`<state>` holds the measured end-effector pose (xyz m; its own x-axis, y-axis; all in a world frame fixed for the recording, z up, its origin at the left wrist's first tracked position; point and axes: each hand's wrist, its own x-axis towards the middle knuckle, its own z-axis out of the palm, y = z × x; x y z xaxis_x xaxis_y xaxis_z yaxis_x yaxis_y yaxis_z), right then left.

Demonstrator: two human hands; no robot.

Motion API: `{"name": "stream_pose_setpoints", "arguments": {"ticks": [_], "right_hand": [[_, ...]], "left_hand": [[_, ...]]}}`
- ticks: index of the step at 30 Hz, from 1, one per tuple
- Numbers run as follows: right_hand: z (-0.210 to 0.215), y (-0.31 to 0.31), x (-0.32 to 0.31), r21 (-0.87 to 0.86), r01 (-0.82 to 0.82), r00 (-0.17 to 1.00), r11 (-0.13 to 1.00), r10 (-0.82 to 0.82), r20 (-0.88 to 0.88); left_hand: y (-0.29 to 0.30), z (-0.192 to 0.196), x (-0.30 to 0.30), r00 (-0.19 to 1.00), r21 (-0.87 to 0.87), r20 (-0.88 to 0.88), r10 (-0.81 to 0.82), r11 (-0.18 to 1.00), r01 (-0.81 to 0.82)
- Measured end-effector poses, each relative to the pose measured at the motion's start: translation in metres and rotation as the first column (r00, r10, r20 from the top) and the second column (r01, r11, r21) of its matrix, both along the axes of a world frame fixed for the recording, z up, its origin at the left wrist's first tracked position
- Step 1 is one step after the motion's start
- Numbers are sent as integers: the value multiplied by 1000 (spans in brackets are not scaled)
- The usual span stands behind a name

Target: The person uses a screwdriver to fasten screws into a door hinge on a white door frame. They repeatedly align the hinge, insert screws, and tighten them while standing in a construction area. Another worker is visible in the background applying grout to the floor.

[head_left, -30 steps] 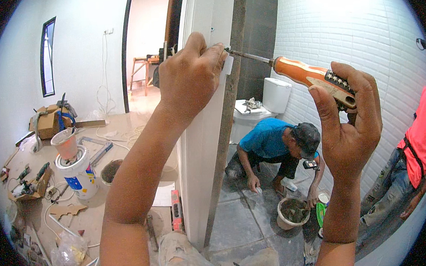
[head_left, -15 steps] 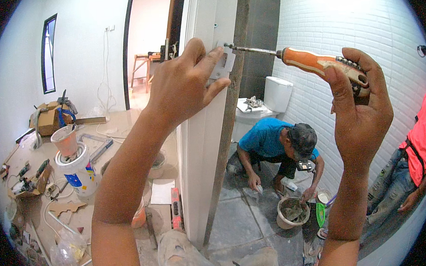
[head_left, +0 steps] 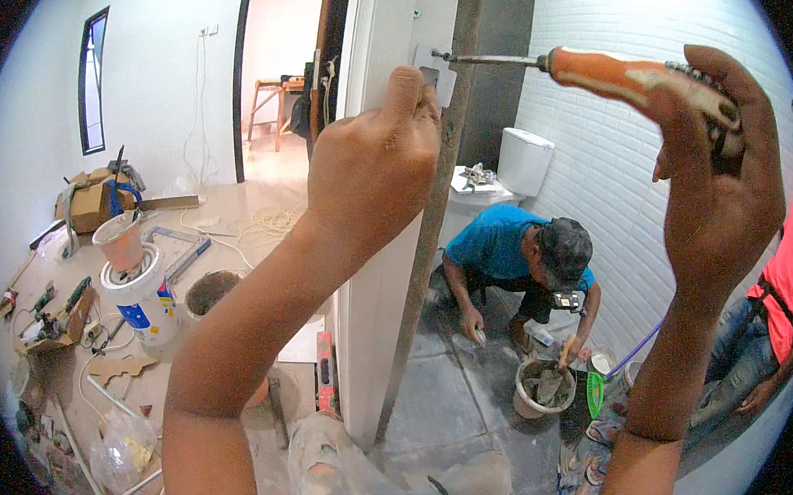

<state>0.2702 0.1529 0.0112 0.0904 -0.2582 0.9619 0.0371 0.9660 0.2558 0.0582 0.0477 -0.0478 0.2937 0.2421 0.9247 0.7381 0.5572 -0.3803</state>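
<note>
Your screwdriver (head_left: 627, 75) tip sits at the top of the small plate (head_left: 438, 74) on the door (head_left: 387, 248) edge, and the main risk, as I judge it, is the tip camming out of the screw; you hold the handle far back and high, so any push off the shaft's line would skid the blade across the plate or into your left hand (head_left: 378, 162), whose fingertips lie right beside it; the plate itself could turn or slide if those fingers ease off while only one point pins it; a dropped screw or tool would fall toward the person in the blue shirt (head_left: 496, 241) crouched over a bucket (head_left: 541, 388) on the floor below, well apart but under your reach; your right hand (head_left: 714, 174) is closed tight around the orange handle, wrist bent, forearm rising steeply from the lower edge, the shaft running nearly level leftward to the plate; your left hand is curled with fingers together, pressed against the door edge and touching the plate's lower left side, holding nothing loose that I can see; its forearm climbs from lower left, elbow low; whether a screw is already seated is too small to tell.
</note>
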Motion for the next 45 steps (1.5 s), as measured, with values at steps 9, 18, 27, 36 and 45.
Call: {"name": "stream_pose_setpoints", "arguments": {"ticks": [9, 18, 27, 36, 45], "right_hand": [[-4, 7, 5, -213, 29, 998, 977, -16, 61], [-20, 6, 22, 129, 313, 940, 941, -326, 99], [-16, -12, 27, 290, 362, 892, 886, -420, 170], [-16, -16, 27, 263, 290, 909, 920, -350, 224], [-33, -14, 24, 373, 372, 869, 850, -460, 183]], "left_hand": [[14, -5, 4, 1000, 77, 2, -22, 997, 22], [17, -6, 4, 998, 85, 38, -51, 995, 48], [19, -5, 4, 999, 113, 11, -54, 992, 52], [22, -6, 6, 990, 130, 124, -72, 990, 56], [29, -6, 11, 978, 146, 141, -154, 980, 134]]}}
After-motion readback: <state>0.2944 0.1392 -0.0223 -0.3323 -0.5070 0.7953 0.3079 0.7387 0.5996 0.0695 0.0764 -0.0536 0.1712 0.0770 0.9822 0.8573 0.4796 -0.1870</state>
